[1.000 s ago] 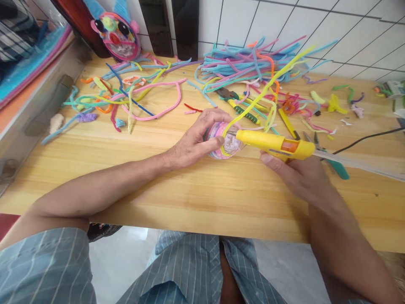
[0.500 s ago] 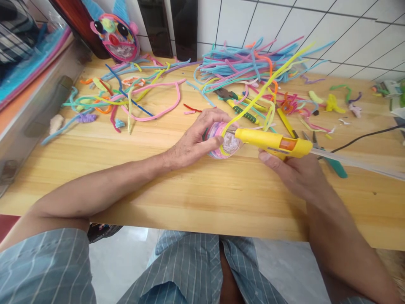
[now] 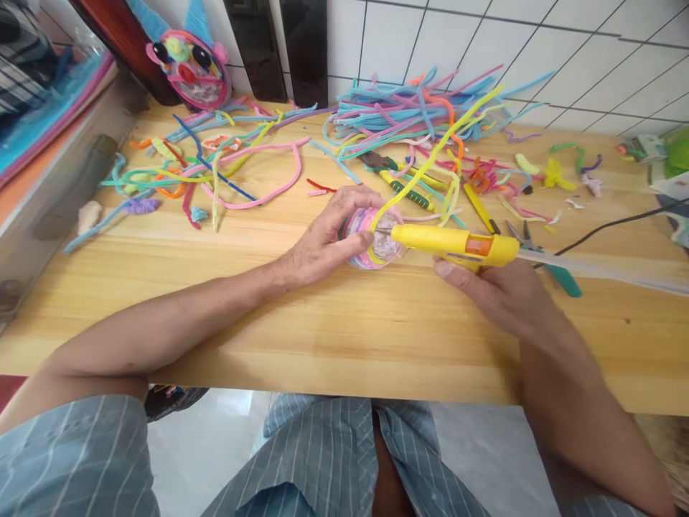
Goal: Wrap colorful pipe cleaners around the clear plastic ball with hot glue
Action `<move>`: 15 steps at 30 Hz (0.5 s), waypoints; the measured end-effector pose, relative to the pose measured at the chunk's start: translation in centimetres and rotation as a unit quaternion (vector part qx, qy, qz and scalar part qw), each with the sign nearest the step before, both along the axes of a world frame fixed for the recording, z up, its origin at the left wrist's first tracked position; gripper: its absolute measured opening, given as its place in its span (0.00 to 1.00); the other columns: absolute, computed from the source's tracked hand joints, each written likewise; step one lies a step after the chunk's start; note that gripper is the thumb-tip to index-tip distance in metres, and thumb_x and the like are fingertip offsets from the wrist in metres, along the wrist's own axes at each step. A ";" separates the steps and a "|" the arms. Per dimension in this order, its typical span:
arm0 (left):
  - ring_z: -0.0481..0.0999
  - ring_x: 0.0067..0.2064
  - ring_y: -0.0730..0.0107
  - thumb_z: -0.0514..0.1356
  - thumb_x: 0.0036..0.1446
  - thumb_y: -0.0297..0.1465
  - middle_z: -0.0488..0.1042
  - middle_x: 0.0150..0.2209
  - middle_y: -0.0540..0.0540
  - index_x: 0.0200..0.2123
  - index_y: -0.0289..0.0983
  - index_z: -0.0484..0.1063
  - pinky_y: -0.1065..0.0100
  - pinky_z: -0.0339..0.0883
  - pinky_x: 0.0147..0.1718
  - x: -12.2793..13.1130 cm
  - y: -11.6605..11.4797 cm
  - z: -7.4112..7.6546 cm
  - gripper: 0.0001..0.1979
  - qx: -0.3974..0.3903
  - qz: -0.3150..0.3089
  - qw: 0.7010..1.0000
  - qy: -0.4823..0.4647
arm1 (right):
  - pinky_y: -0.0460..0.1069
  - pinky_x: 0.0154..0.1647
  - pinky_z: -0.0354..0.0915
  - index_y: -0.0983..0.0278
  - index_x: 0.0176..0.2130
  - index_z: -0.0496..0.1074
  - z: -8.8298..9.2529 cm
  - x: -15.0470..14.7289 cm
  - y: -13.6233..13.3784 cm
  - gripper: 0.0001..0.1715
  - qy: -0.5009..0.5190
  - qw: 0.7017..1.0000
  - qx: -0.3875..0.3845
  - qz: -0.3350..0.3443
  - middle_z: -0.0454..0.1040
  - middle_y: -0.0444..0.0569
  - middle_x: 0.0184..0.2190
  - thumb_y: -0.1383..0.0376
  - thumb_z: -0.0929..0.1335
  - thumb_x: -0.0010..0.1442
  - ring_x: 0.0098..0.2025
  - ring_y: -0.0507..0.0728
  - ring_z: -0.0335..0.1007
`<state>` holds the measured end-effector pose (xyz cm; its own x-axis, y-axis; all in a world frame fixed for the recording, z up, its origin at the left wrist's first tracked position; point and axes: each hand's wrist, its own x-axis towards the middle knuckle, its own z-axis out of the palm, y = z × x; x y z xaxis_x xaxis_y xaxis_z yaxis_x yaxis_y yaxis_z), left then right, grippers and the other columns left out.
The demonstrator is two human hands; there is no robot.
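Note:
My left hand [image 3: 336,233] is wrapped round a small round piece [image 3: 387,248] with pink and purple fuzzy strips round its edge and a clear, whitish middle. A long yellow pipe cleaner [image 3: 430,166] curves along its rim under my thumb and rises to the upper right. My right hand [image 3: 492,287] grips a yellow glue gun [image 3: 452,243] by its handle, which my fingers partly hide. The gun's metal tip lies over the round piece, close to the yellow pipe cleaner and my left thumb. A clear glue stick [image 3: 597,267] sticks out of its back.
Behind the hands lie a pile of pipe cleaners [image 3: 398,115], green-yellow pliers [image 3: 406,188] and a yellow cutter [image 3: 479,205]. Teal-handled pliers [image 3: 563,278] and a black cord [image 3: 608,230] are at right. A decorated face figure [image 3: 191,68] stands back left, near a clear bin [image 3: 69,194].
The whole view has shifted a little, so things appear slightly further left. The glue gun's tip sits slightly further in over the round piece. Both hands keep their holds.

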<state>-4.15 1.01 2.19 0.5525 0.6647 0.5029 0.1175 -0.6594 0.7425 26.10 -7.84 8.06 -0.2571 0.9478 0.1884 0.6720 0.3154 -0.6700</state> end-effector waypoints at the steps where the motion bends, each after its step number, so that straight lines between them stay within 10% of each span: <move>1: 0.72 0.75 0.49 0.61 0.76 0.52 0.77 0.67 0.40 0.66 0.47 0.72 0.43 0.66 0.79 0.0 0.0 0.0 0.24 -0.002 -0.003 1.000 -0.004 | 0.58 0.43 0.77 0.57 0.38 0.80 0.4 0.2 0.0 0.23 0.015 1.000 0.001 -0.022 0.83 0.47 0.34 0.41 0.73 0.70 0.37 0.61 0.78; 8: 0.71 0.75 0.43 0.68 0.73 0.47 0.76 0.67 0.45 0.66 0.50 0.74 0.35 0.64 0.79 -0.2 -0.6 0.2 0.23 -0.041 0.020 0.999 -0.006 | 0.51 0.38 0.71 0.60 0.41 0.80 2.2 7.2 0.3 0.15 0.116 0.971 0.018 -0.208 0.82 0.47 0.35 0.51 0.75 0.67 0.33 0.54 0.72; 15: 0.71 0.71 0.34 0.70 0.67 0.49 0.76 0.69 0.51 0.70 0.59 0.73 0.25 0.66 0.73 -0.3 0.4 -1.0 0.30 0.001 -0.024 0.999 -0.048 | 0.49 0.22 0.58 0.57 0.29 0.70 -1.9 20.9 -1.2 0.23 -0.004 0.934 0.065 -0.350 0.71 0.43 0.21 0.48 0.73 0.70 0.22 0.51 0.61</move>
<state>-4.42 1.40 1.18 0.5324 0.6376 0.5568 0.0145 -0.6646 0.7471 46.97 -9.04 6.17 0.4154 0.8536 0.3144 0.7495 -0.1254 -0.6500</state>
